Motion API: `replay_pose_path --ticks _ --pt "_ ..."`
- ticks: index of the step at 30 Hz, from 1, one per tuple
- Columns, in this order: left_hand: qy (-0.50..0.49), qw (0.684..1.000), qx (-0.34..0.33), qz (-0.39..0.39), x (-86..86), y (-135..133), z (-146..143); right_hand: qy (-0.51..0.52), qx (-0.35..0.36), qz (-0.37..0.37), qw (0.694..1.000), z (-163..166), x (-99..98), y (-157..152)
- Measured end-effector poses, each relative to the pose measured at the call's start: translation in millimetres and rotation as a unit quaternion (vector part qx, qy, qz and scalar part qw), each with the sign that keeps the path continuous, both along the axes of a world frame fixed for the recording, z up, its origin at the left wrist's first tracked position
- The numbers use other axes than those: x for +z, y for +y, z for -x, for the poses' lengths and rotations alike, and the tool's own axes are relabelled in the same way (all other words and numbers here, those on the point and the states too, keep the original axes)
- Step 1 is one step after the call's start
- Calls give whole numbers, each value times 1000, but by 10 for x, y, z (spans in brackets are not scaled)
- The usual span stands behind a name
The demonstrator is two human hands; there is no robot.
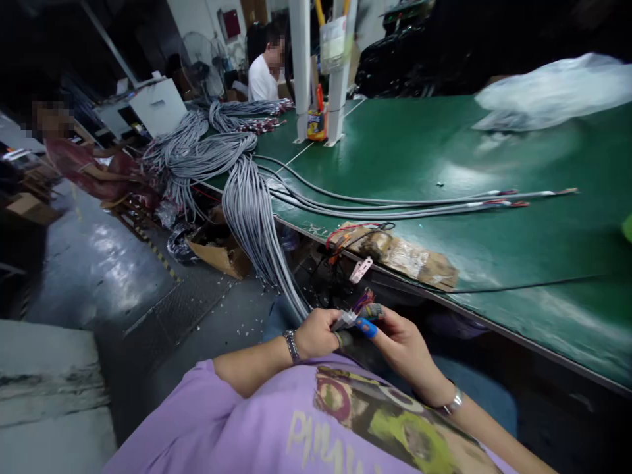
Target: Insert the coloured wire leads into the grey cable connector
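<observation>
My left hand is closed round the end of a bundle of grey cables that runs down from the bench edge to my lap. Out of that end stick thin reddish and purple wires, with whitish material at their base. My right hand pinches at this spot; its thumb has a blue wrap and another fingertip a greyish one. Just what lies between the right fingertips is partly hidden. Both hands are close together in front of my purple shirt.
On the green bench lie several grey cables with bared ends, a taped cardboard piece and a plastic bag. A pink clip sits at its edge. White posts rise behind. Two people are farther off; an open carton stands below.
</observation>
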State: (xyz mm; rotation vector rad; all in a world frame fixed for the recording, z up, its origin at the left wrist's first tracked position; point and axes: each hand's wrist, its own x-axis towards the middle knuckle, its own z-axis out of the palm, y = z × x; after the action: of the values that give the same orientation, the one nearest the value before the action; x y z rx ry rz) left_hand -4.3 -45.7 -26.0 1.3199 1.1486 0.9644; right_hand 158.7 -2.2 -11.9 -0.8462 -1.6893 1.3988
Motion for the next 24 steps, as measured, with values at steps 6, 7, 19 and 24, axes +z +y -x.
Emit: replay_pose_path --ticks 6,7,19,24 --pt "-88 994 57 -14 77 -43 54 20 -16 112 993 -72 32 14" --pt "-122 988 91 -16 102 -29 68 19 -9 116 993 -95 43 21" --pt "-51 997 50 0 266 44 -23 32 70 138 987 87 186 57" --pt "-24 993 115 -14 185 28 16 76 -18 189 979 152 127 61"
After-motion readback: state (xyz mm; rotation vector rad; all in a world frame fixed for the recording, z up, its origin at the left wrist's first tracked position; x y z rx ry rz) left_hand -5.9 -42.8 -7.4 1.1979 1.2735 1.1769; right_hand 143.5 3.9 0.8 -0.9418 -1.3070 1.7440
